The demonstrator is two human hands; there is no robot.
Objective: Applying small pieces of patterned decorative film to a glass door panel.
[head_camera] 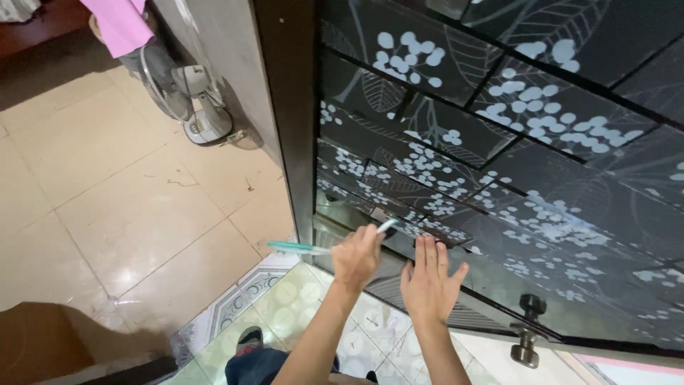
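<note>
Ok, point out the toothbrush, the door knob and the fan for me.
toothbrush [299,248], head view, on the teal handle left of the left hand.
door knob [528,329], head view, on the metal knob's neck.
fan [187,93], head view, on the white motor housing.

Toothbrush [313,246]: slim, teal-and-white handle, held roughly horizontal, head end against lower door panel. Door [499,142]: dark glossy panels with white leaf-and-berry print, dark frame, metal knob [529,329] near its lower edge.
</note>
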